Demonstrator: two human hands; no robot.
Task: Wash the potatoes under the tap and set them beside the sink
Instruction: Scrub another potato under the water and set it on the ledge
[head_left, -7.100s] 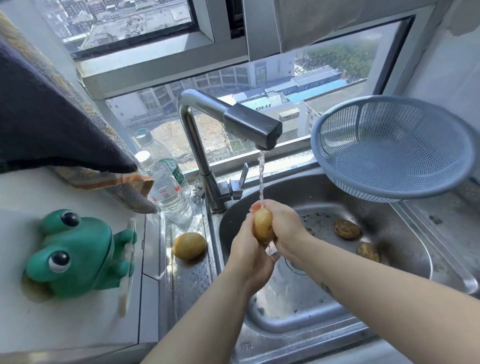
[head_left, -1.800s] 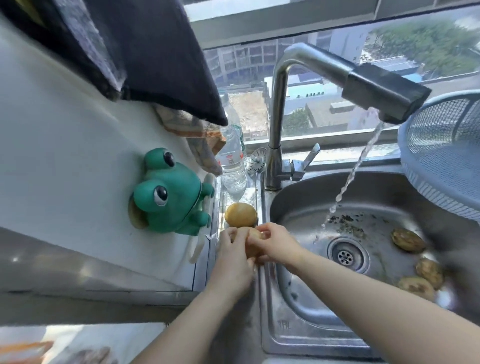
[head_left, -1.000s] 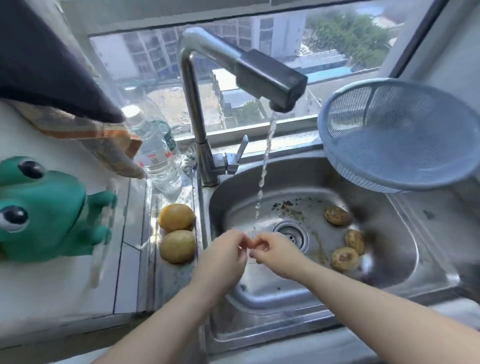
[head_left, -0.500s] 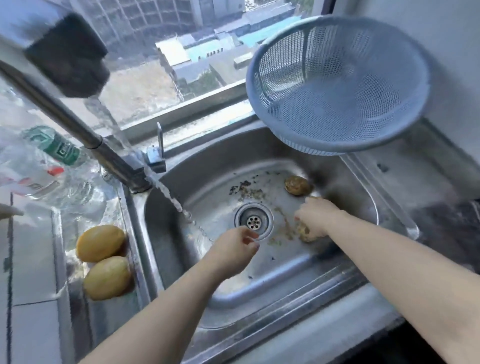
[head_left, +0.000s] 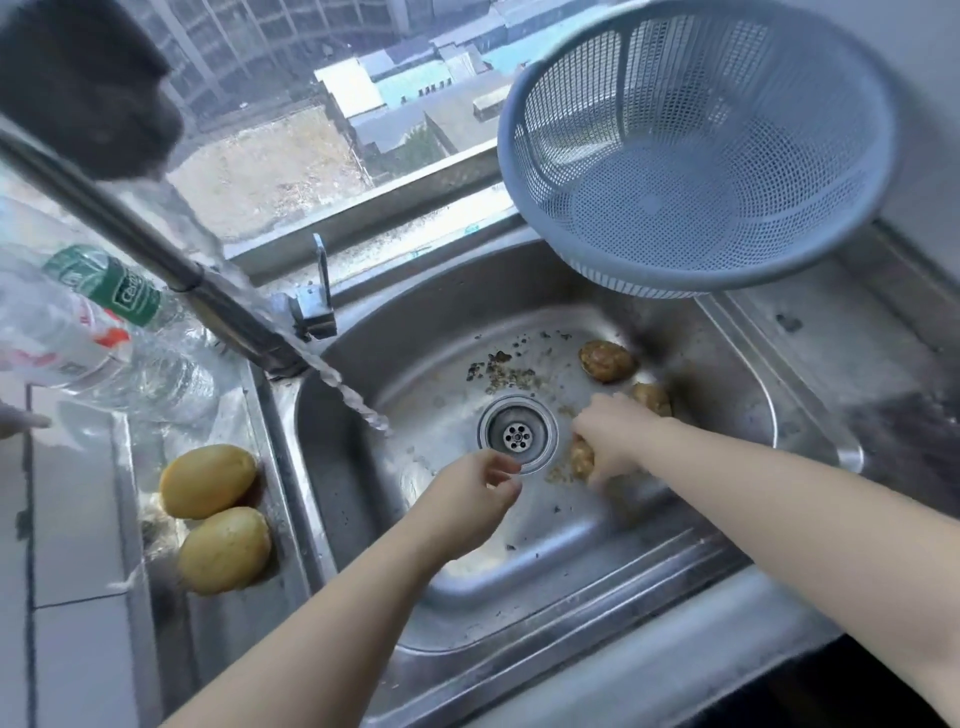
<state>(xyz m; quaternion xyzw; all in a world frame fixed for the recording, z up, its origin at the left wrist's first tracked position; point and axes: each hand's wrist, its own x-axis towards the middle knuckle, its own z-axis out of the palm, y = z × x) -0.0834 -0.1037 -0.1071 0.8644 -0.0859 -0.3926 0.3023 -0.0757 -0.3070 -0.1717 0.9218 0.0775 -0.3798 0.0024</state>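
Two washed potatoes (head_left: 205, 480) now left of sink (head_left: 545, 551), one more than before. Right hand (head_left: 610, 441) now down inside, fingers curled round dirty potato (head_left: 581, 457) by drain (head_left: 517, 434); left hand (head_left: 467, 493) loosely curled, empty. Third wash likely beginning.

A colander (head_left: 696, 156) overhangs the sink (head_left: 519, 566) far right; the tap (head_left: 156, 249) crosses left.
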